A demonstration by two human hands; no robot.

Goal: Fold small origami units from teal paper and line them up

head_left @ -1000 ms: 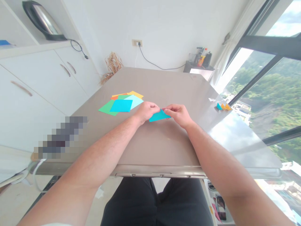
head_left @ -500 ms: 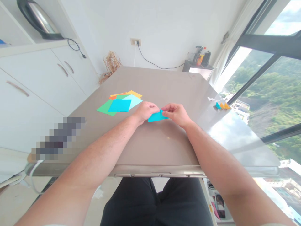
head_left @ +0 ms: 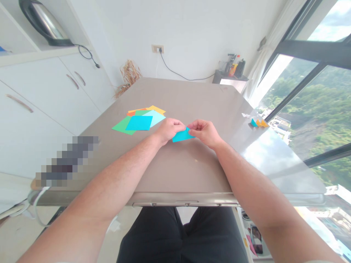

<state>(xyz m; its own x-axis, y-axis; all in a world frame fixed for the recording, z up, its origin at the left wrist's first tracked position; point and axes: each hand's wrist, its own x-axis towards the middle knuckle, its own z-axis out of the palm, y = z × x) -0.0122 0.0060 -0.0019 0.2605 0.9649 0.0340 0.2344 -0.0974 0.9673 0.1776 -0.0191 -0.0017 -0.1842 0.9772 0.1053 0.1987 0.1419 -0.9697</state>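
A folded piece of bright blue paper (head_left: 182,136) lies in front of me, low on the table. My left hand (head_left: 171,130) pinches its upper left edge between thumb and fingers. On the other side, my right hand (head_left: 204,132) is closed on the upper right edge, thumb and forefinger together. The fingertips of both hands nearly meet at the top of the paper and hide part of that edge. To the left is a fanned pile of coloured paper sheets (head_left: 139,123), with a blue square on top of green, pale blue, yellow and orange ones.
Small folded blue and orange paper pieces (head_left: 259,123) stand by the table's right edge, near the window. The grey table (head_left: 178,171) has a drawer front along its near side. A blurred dark object (head_left: 67,160) sits at the left edge, beside a pale cable.
Almost nothing differs. Both hands keep their pinch on the blue paper, with only a very slight shift of the fingers at its top edge.
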